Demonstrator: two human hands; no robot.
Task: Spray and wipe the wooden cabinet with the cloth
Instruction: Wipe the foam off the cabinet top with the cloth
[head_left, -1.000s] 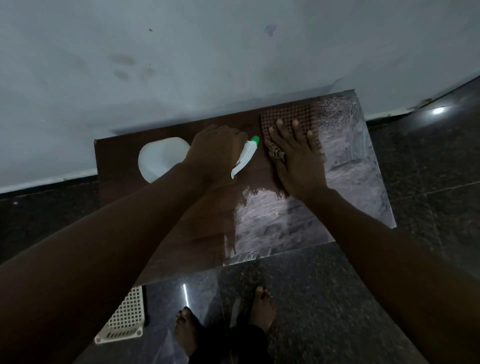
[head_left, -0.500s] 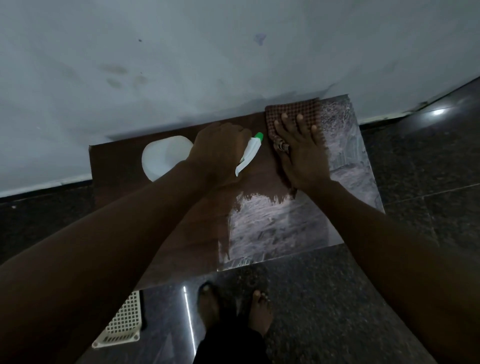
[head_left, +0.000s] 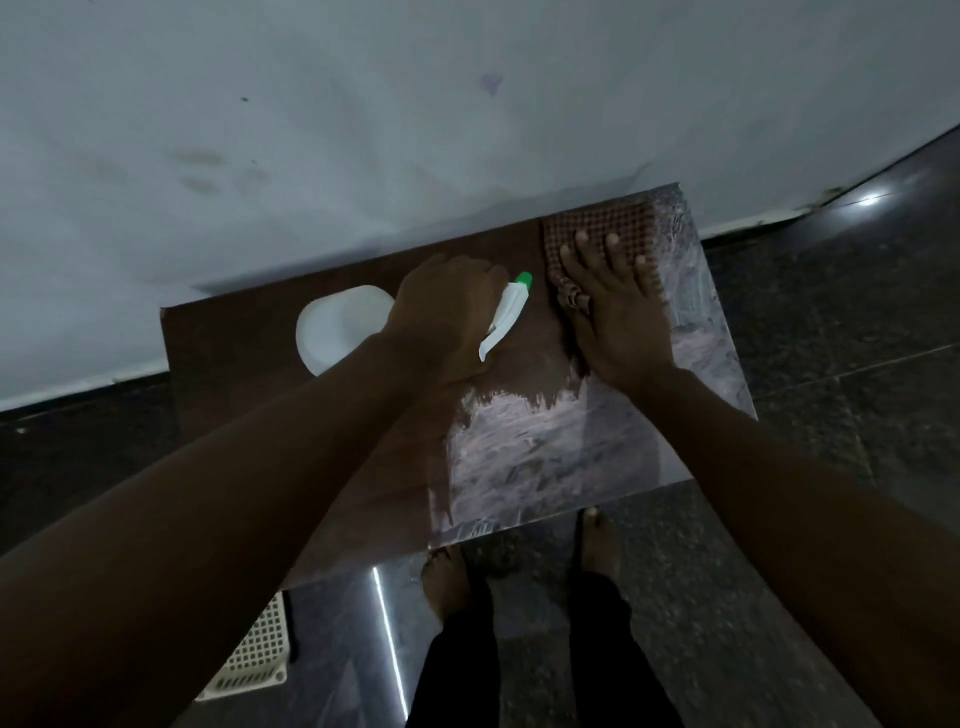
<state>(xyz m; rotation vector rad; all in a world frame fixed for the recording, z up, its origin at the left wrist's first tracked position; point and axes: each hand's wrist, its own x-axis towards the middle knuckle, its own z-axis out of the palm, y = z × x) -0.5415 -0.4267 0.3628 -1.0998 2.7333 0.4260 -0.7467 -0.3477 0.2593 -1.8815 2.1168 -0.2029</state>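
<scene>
The dark wooden cabinet top (head_left: 234, 353) stands against a white wall, and its right part is streaked with wet smears. My left hand (head_left: 444, 312) grips the head of a white spray bottle (head_left: 337, 325) with a green nozzle (head_left: 523, 280); the bottle lies over the cabinet's back middle. My right hand (head_left: 618, 317) presses flat, fingers spread, on a brown checked cloth (head_left: 597, 223) at the back right corner of the top.
A white perforated plastic basket (head_left: 254, 660) sits on the dark glossy floor at the lower left, partly under the cabinet. My bare feet (head_left: 447, 577) stand on the floor just in front of the cabinet. The wall (head_left: 363, 130) runs right behind it.
My right hand has pushed the cloth farther back and right, up to the rear corner. My left hand and the bottle have stayed in place. My feet have shifted.
</scene>
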